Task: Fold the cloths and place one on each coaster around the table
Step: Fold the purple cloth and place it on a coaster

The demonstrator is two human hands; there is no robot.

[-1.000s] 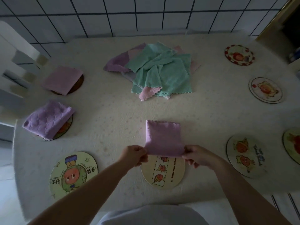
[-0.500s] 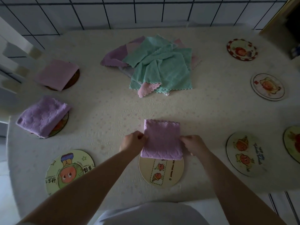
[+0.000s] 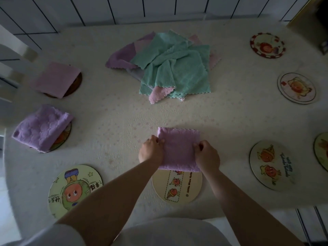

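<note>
A folded purple cloth (image 3: 178, 148) lies flat at the near middle of the table, its near edge overlapping a cream coaster (image 3: 177, 187). My left hand (image 3: 150, 151) grips its left edge and my right hand (image 3: 206, 154) grips its right edge. A heap of unfolded teal, purple and pink cloths (image 3: 170, 68) sits at the table's centre. On the left, a folded pink cloth (image 3: 56, 79) and a folded purple cloth (image 3: 41, 127) each rest on a coaster.
Bare coasters lie at near left (image 3: 75, 189), near right (image 3: 271, 165), right edge (image 3: 322, 150), mid right (image 3: 297, 87) and far right (image 3: 267, 44). The table (image 3: 115, 118) has a pale textured cover. A white chair (image 3: 10, 55) stands at the left.
Both hands slid from the cloth's near corners up along its side edges. The cloth, held up at its near edge before, now lies flat on the table.
</note>
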